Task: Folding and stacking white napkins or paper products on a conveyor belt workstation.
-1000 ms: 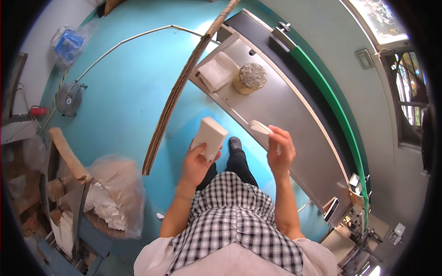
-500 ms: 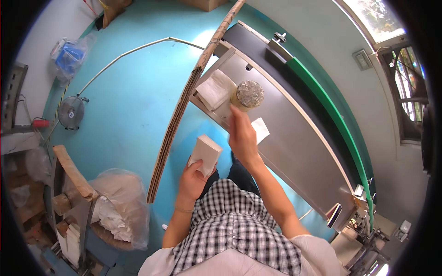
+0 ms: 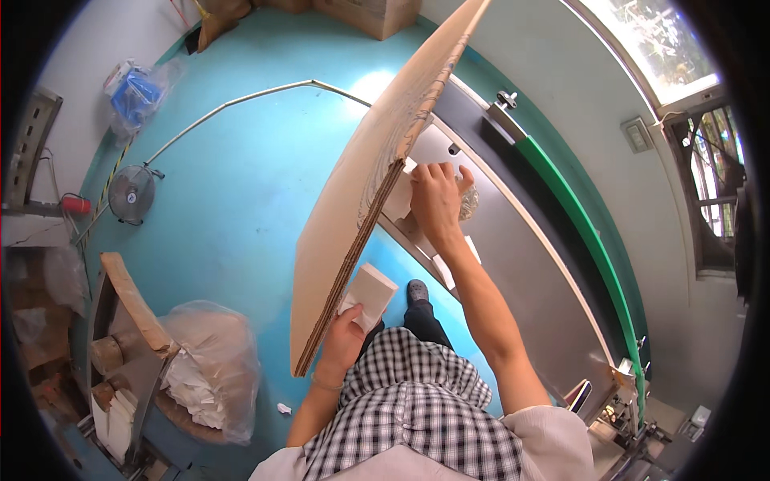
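1. The stack of pale paper sheets [image 3: 370, 293] sits in the left hand [image 3: 346, 341], held low in front of the person's checked shirt, just beside the lower edge of a large corrugated cardboard sheet [image 3: 361, 200]; the fingers are clamped round the stack's underside, thumb on its near edge.
2. The right hand [image 3: 437, 200] is stretched forward over the grey metal table [image 3: 529, 280], palm down, fingers curled and closing on a white sheet or small pile [image 3: 399, 202] at the table's near-left end; whether it has truly gripped anything I cannot tell, since the hand covers the contact.
3. Just beyond that hand lies a round, crinkled bundle [image 3: 469, 202] (its material is too small to tell), and nearer the person another white sheet [image 3: 445, 268] lies flat on the table.
4. The cardboard sheet stands tilted on edge between the floor side and the table, partly hiding the pile from view.
5. Step in hand, as I judge it: gathering more paper from the table to join the stack held by the left hand.
6. The next move would call for a clean pinch on the top sheets only, lifted clear of the cardboard's edge; then the two lots brought together squarely, edges aligned.
7. Around the work: a teal floor [image 3: 241, 184], a small fan [image 3: 132, 192], a clear bag of white offcuts [image 3: 208, 369].
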`<state>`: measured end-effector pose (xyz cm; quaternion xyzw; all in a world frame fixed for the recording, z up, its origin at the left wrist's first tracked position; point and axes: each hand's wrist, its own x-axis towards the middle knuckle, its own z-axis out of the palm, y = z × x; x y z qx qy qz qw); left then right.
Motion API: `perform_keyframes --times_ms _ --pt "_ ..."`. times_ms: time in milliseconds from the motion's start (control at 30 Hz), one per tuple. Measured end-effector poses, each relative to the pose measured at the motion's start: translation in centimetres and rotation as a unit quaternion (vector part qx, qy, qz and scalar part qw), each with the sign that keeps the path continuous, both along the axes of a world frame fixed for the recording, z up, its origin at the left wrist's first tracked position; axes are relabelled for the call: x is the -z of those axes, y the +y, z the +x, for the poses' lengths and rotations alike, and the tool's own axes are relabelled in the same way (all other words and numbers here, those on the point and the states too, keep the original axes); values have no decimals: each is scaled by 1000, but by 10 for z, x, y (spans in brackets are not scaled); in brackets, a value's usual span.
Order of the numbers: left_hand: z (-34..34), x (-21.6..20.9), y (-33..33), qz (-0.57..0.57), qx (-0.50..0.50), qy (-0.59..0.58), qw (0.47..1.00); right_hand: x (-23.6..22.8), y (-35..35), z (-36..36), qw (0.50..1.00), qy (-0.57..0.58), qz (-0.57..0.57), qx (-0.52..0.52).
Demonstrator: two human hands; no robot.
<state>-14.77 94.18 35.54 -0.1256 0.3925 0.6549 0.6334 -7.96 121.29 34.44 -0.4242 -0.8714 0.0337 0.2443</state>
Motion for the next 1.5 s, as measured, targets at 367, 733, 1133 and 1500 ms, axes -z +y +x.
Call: perform_keyframes --times_ms 367,733,1133,1500 --pt "-2 6 4 -9 7 25 1000 5 -6 5 997 -60 34 -43" --pt "-2 12 -19 -11 7 31 999 11 -9 6 986 -107 117 -57" --pt "1 10 -15 25 -11 69 997 7 -5 8 991 -48 87 -94" --pt "29 -24 52 109 55 -42 992 -90 -86 114 682 398 -610 -68"
